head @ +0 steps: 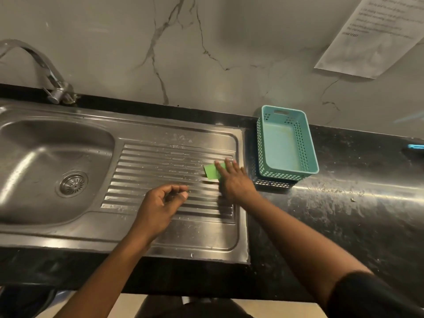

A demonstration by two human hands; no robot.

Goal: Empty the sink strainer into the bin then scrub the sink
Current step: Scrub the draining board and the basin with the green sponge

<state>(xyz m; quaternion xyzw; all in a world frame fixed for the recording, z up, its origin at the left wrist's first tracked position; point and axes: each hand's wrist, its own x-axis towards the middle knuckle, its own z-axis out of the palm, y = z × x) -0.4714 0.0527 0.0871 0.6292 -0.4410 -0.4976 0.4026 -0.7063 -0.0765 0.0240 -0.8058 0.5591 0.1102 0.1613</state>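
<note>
Grey-veined marble wall [206,42] backs a black stone counter [344,214]. At far left, the round perforated metal strainer [73,184] sits in the drain of the stainless steel sink bowl [34,145]. Over the ribbed steel drainboard [160,157] hovers the left hand [158,203], fingers loosely curled, nothing visible in it. Further right, the right hand [234,180] lies with straight fingers on a green rectangular scouring sponge [212,171] near the drainboard's right edge. To take it up well, I judge, the fingers should close round it before dragging. Its long axis seems to follow the ribs, with the free end pointing left toward the bowl.
</note>
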